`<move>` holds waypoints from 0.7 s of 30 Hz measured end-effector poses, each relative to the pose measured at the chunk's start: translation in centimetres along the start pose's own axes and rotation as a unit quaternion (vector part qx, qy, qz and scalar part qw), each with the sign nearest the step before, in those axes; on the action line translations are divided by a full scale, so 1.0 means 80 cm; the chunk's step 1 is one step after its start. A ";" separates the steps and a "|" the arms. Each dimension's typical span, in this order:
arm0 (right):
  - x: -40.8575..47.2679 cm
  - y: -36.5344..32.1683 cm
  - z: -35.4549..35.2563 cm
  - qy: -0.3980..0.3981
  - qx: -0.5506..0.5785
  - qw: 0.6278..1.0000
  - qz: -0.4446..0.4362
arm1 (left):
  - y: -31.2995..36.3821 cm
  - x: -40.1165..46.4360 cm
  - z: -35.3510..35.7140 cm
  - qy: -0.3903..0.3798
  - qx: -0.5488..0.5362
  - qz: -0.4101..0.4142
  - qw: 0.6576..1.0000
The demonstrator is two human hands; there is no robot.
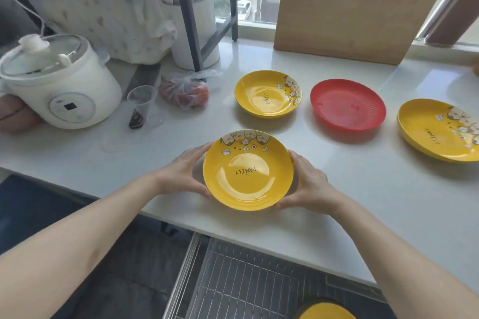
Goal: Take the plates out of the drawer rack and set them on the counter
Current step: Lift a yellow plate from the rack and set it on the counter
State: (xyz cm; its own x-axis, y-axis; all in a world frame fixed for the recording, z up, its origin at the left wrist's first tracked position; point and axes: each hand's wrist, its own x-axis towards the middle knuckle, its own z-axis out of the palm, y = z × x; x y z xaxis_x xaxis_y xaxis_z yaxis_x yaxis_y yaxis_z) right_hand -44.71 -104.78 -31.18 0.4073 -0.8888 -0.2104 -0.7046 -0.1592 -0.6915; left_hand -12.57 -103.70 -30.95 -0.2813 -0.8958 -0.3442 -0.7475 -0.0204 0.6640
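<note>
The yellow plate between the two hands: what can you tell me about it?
The yellow plate is a shallow, glossy round dish, ceramic by its look, with FAMILY printed at its centre and cartoon figures along its far rim. It sits upright at the front of the white counter. The left hand and right hand grip opposite edges.

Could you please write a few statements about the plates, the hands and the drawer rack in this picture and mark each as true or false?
1. Both hands, the left hand and the right hand, hold the yellow plate by its opposite edges. True.
2. The red plate is stacked on a yellow one. False: it lies alone on the counter, between two yellow plates.
3. The drawer rack holds no plates. False: another yellow plate shows at its lower edge.
4. A white rice cooker stands at the counter's left end. True.
5. Three plates lie on the counter beyond the held one. True.
</note>
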 end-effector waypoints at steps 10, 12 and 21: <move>0.027 -0.010 -0.007 0.027 -0.005 0.999 0.020 | 0.011 0.030 -0.030 -0.010 0.023 -0.018 1.000; 0.021 -0.009 -0.004 0.035 -0.027 0.999 0.031 | 0.013 0.026 -0.029 -0.001 0.022 -0.019 1.000; -0.120 0.017 -0.009 0.128 0.052 0.990 0.003 | 0.049 -0.046 0.023 0.197 -0.090 -0.025 0.976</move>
State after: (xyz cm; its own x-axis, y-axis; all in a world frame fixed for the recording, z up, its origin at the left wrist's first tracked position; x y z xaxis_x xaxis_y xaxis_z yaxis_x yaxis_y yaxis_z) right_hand -49.93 -96.78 -29.62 0.2330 -0.9716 -0.0406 -0.6376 -0.1211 -0.7608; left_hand -15.57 -99.63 -28.34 0.0317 -0.9922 -0.1203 -0.6267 -0.1135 0.7709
